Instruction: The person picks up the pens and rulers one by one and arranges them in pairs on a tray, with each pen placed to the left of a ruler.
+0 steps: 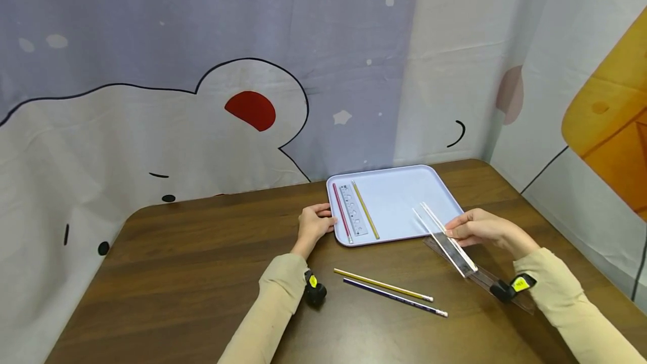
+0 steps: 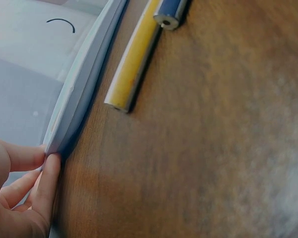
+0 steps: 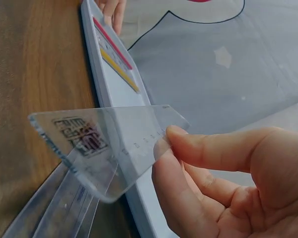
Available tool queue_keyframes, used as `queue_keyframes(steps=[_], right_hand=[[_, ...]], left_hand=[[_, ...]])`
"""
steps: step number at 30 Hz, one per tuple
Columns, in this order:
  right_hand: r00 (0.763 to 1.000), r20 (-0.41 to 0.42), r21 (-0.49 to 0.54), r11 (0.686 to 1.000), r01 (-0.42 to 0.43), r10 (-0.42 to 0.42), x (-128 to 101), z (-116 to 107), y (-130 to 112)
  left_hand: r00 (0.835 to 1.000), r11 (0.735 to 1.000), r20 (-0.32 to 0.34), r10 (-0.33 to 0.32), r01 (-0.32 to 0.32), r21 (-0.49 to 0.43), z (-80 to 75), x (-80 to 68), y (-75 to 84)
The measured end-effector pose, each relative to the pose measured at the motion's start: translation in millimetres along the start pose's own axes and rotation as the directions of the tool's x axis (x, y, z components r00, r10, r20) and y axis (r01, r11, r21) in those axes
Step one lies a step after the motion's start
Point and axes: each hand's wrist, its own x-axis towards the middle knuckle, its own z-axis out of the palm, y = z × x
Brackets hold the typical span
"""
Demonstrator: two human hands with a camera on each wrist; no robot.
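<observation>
- A clear plastic ruler (image 3: 109, 148) is pinched by the right hand (image 1: 482, 229) between thumb and fingertips (image 3: 198, 148) near its long edge, and is held tilted above the near right corner of the pale tray (image 1: 404, 184)
- The ruler is judged light, stiff and smooth, so it could slip from a loose pinch; it looks thick enough to resist bending, yet a drop on the worktop (image 1: 202, 274) might chip or scratch it
- A hold across the flat faces near the middle is judged steadier than one at a corner
- A dark printed square, like a code label, is seen at the ruler's end together with faint scale marks; none of it can be read
- A second clear ruler (image 1: 505, 288) lies flat on the worktop just below the held one
- The tray's left edge is gripped by the left hand (image 1: 313, 223), thumb and fingers closed on the rim
- A red pencil (image 1: 342, 212), a stencil ruler (image 1: 352, 209) and a yellow pencil (image 1: 365, 209) lie side by side in the tray
- A yellow pencil (image 1: 382, 285) and a blue pencil (image 1: 394, 297) lie on the worktop, near the tray
</observation>
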Motion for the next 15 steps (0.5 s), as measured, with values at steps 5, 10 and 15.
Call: queue_keyframes(steps=[5, 10, 15], right_hand=[[1.000, 0.009, 0.024, 1.000, -0.002, 0.002, 5.4, 2.9, -3.3], [1.000, 0.024, 0.042, 0.999, -0.006, 0.005, 12.3, 5.3, -5.6], [1.000, 0.022, 0.058, 0.998, -0.012, 0.011, 20.2, 6.4, -7.7]], left_hand=[[1.000, 1.000, 0.000, 0.001, -0.001, 0.004, -0.4, 0.3, -0.6], [1.000, 1.000, 0.001, -0.002, 0.002, 0.005, -0.5, 0.1, -0.3], [1.000, 1.000, 0.002, -0.006, 0.006, 0.004, 0.0, 0.2, 0.2]])
